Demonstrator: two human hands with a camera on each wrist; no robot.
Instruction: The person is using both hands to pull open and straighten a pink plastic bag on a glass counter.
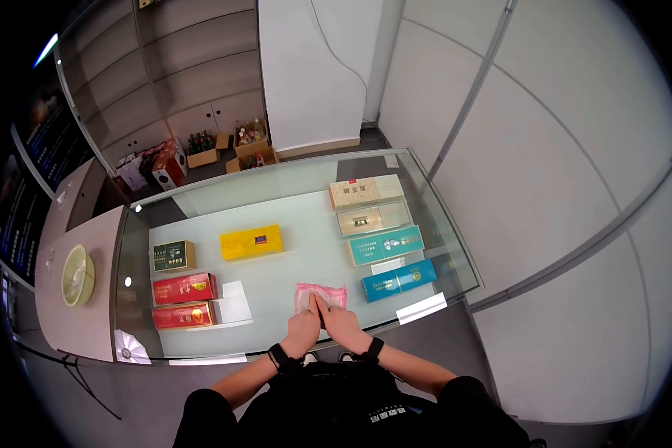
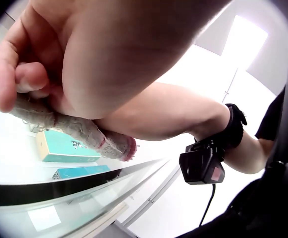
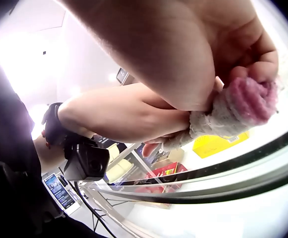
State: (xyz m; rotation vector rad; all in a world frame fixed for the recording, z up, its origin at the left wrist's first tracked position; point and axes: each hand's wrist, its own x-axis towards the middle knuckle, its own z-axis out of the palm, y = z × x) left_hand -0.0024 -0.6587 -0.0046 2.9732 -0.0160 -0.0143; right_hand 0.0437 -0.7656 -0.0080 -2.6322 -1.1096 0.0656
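A pink-edged whitish cloth [image 1: 332, 294] lies on the glass counter [image 1: 291, 342] near its front edge, close before the body. Both wrist views show the cloth [image 2: 79, 128] rolled into a thick tube, with a pink end [image 3: 253, 101]. My left hand [image 1: 303, 330] grips the roll, fingers curled against it. Beside it my right hand [image 1: 342, 328] holds the roll too, its curled fingertips near the pink end. In the head view the two hands meet over the cloth and hide part of it.
Teal [image 1: 385, 246] and blue [image 1: 399, 281] cartons lie right, below two cream ones [image 1: 366, 192]. A yellow carton [image 1: 252, 242] sits mid-counter; green [image 1: 174, 255] and red [image 1: 184, 288] boxes stand left. A pale yellow basin [image 1: 78, 276] rests on the side counter.
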